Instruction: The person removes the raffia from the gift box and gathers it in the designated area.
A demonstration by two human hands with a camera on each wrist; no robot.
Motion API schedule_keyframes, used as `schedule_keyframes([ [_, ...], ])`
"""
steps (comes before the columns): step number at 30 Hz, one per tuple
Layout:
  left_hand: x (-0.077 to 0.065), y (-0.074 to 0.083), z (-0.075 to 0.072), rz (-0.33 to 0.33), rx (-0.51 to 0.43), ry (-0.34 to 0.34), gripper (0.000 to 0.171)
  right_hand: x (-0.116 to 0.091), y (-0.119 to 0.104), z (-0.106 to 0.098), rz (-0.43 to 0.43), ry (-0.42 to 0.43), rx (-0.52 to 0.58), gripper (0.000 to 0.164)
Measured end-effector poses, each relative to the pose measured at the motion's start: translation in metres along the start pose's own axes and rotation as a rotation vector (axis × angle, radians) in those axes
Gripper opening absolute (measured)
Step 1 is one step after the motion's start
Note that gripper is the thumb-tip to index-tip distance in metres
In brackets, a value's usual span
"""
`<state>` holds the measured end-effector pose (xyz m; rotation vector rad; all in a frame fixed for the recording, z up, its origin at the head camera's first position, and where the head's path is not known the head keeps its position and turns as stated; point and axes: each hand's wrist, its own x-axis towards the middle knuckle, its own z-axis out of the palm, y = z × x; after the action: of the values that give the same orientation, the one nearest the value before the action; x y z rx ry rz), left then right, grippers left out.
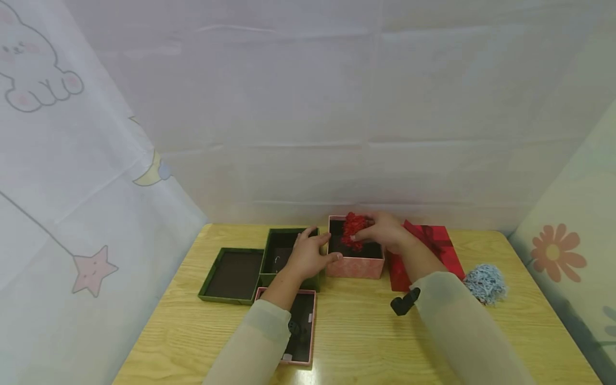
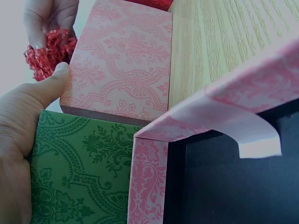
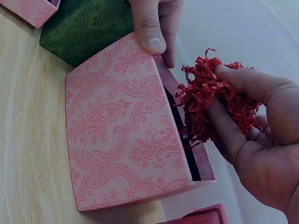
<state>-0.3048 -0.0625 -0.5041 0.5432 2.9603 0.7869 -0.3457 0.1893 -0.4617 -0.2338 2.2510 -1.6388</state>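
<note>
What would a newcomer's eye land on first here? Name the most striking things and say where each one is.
Likely the bright red shredded paper, held in the right hand at the mouth of the open pink box. Next, the flat red item with a bow, right of that box and partly hidden by the right forearm. Then the pale blue shredded bundle, farther right on the table.
</note>
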Motion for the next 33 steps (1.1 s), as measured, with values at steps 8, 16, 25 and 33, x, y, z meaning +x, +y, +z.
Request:
schedule_keyframes([
  [8,0.000,-0.002,0.000,0.001,-0.009,0.005,0.078,-0.013,-0.006,-0.008,0.013,0.041,-0.077,0.084],
  [16,0.001,-0.004,0.000,0.018,-0.013,0.014,0.077,-0.029,-0.007,-0.017,-0.015,0.039,-0.105,0.084],
  [25,0.000,-0.002,-0.001,0.017,-0.021,0.012,0.077,-0.050,-0.007,-0.023,-0.085,0.016,-0.059,0.076],
  [33,-0.001,-0.004,-0.004,-0.006,-0.009,0.010,0.078,-0.068,-0.003,-0.030,-0.098,0.051,-0.131,0.079],
])
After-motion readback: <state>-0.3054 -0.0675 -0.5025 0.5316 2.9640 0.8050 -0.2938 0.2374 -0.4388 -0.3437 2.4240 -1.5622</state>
